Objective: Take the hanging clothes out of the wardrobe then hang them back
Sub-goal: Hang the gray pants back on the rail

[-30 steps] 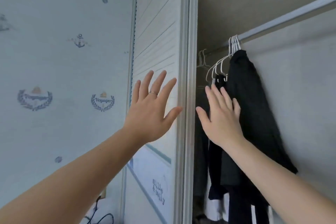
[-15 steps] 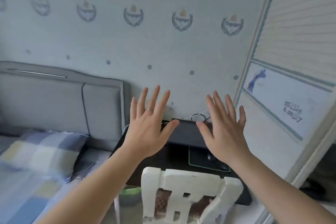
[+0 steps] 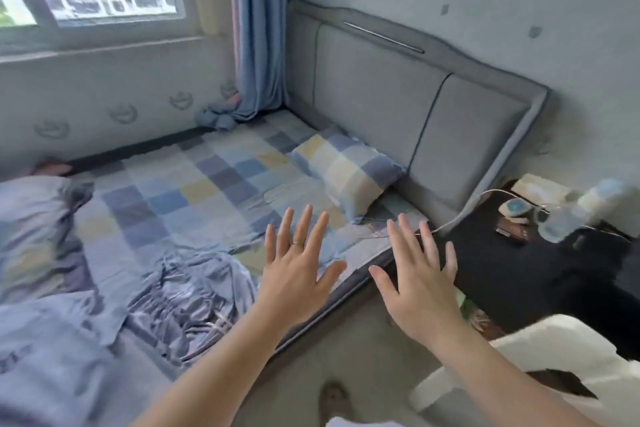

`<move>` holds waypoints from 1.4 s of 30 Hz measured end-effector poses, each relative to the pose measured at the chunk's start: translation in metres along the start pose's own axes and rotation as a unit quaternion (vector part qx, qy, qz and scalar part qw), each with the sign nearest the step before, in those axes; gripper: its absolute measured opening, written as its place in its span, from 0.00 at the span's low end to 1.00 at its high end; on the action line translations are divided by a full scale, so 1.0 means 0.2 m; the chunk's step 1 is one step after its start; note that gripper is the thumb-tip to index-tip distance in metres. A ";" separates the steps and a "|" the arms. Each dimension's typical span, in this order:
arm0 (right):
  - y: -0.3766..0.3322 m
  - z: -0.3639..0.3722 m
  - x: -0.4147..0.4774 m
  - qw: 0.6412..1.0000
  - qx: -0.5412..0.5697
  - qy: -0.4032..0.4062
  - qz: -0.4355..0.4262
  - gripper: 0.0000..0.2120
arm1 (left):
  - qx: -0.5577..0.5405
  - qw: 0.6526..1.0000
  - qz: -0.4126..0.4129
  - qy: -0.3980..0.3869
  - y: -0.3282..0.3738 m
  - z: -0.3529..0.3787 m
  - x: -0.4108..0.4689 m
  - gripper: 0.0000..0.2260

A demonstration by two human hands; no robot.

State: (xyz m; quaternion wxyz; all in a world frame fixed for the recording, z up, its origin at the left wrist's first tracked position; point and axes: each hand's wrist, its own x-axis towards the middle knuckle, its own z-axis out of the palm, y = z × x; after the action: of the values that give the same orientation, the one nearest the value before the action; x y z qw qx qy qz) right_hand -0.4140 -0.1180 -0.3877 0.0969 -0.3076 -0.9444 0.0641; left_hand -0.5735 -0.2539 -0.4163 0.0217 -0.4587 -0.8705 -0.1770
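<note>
My left hand (image 3: pixel 296 267) is raised in front of me with fingers spread straight, a ring on one finger, holding nothing. My right hand (image 3: pixel 419 281) is raised beside it, fingers also spread and empty. Both hover over the near edge of a bed (image 3: pixel 194 191) with a blue, grey and yellow checked sheet. The wardrobe and the hanging clothes are out of view.
A checked pillow (image 3: pixel 346 170) lies against the grey padded headboard (image 3: pixel 415 94). Rumpled grey-blue bedding (image 3: pixel 69 288) fills the left. A dark bedside table (image 3: pixel 526 260) with small items and a white cable stands right. A white chair back (image 3: pixel 554 357) is at lower right.
The view has swung left and down, from the wardrobe past the wall to the bed. Both hands stay raised, spread and empty throughout.
</note>
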 end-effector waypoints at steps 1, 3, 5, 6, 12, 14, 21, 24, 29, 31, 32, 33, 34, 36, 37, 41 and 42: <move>-0.08 0.07 0.05 1.000 0.005 -0.016 -0.021 0.35 | 0.007 1.000 -0.024 -0.006 -0.10 0.01 -0.03 0.36; -0.22 0.19 0.15 0.997 0.017 -0.048 -0.064 0.35 | 0.014 0.997 -0.071 -0.018 -0.28 0.04 -0.09 0.35; -0.35 0.31 0.26 0.991 0.016 -0.080 -0.104 0.36 | 0.022 0.992 -0.121 -0.023 -0.47 0.05 -0.12 0.35; -0.42 0.37 0.32 0.988 0.010 -0.094 -0.124 0.36 | 0.024 0.989 -0.144 -0.025 -0.55 0.05 -0.13 0.35; -0.75 0.63 0.71 0.966 -0.014 -0.181 -0.183 0.40 | 0.013 0.963 -0.263 -0.055 -1.04 0.06 -0.06 0.36; -0.84 0.71 0.84 0.960 -0.020 -0.207 -0.189 0.41 | 0.002 0.953 -0.295 -0.066 -1.18 0.07 -0.03 0.36; -1.10 1.01 1.18 0.925 -0.051 -0.303 -0.224 0.40 | -0.062 0.911 -0.391 -0.115 -1.56 0.22 0.06 0.31; -1.18 1.15 1.27 0.906 -0.065 -0.344 -0.239 0.35 | -0.075 0.889 -0.427 -0.144 -1.70 0.29 0.06 0.31; -1.32 1.44 1.35 0.886 -0.079 -0.379 -0.255 0.41 | -0.094 0.863 -0.471 -0.158 -2.00 0.43 0.05 0.30; -1.39 1.60 1.38 0.877 -0.090 -0.398 -0.256 0.42 | -0.099 0.853 -0.484 -0.167 -2.15 0.54 0.03 0.30; -1.42 1.69 1.38 0.873 -0.098 -0.406 -0.253 0.42 | -0.102 0.848 -0.491 -0.171 -2.22 0.61 0.01 0.29; -1.46 1.79 1.39 0.870 -0.100 -0.413 -0.249 0.42 | -0.105 0.842 -0.500 -0.175 -2.29 0.68 0.00 0.29; -1.49 1.88 1.39 0.867 -0.101 -0.423 -0.243 0.42 | -0.108 0.837 -0.506 -0.181 -2.36 0.76 -0.01 0.29; -1.56 2.09 1.41 0.866 -0.106 -0.431 -0.229 0.38 | -0.115 0.826 -0.517 -0.192 -2.51 0.93 -0.04 0.29; -1.60 2.20 1.42 0.866 -0.105 -0.437 -0.221 0.35 | -0.124 0.822 -0.520 -0.198 -2.59 1.01 -0.05 0.28; -1.74 2.66 1.51 0.875 -0.087 -0.436 -0.192 0.33 | -0.150 0.822 -0.506 -0.213 -2.89 1.38 -0.08 0.28; -1.77 2.79 1.53 0.877 -0.084 -0.433 -0.190 0.33 | -0.153 0.825 -0.503 -0.209 -2.97 1.46 -0.08 0.27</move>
State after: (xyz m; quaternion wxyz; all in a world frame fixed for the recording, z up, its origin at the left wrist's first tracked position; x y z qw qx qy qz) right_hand -0.9819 -0.2546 -0.8220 -0.3381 -0.0709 -0.9339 0.0917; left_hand -1.0066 -0.4774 -0.8644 -0.3233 0.0190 -0.9261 -0.1936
